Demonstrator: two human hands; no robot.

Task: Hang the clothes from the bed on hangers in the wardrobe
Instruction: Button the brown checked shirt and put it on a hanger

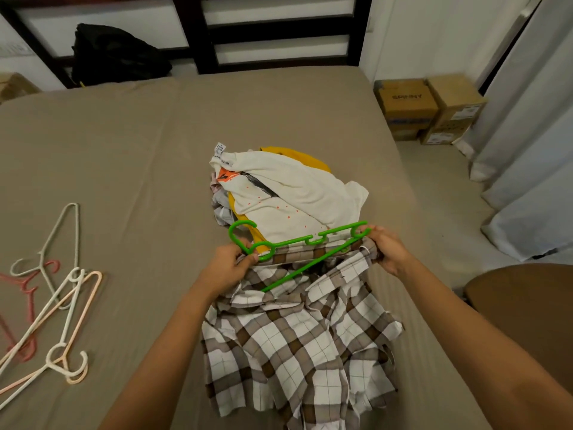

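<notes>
A brown-and-white checked shirt (297,346) lies spread on the bed (124,150) in front of me. A green plastic hanger (297,243) lies across its collar end, hook to the left. My left hand (229,268) pinches the hanger near the hook together with the shirt's cloth. My right hand (387,249) grips the shirt's edge at the hanger's right end. Just beyond sits a pile of clothes (288,193): a white T-shirt with orange print on top, yellow and grey garments under it.
Several loose hangers (55,293), white, peach and red, lie on the bed's left side. A black bag (117,54) rests by the dark headboard. Cardboard boxes (428,107) stand on the floor to the right, near white curtains. A brown rounded object (524,305) is at right.
</notes>
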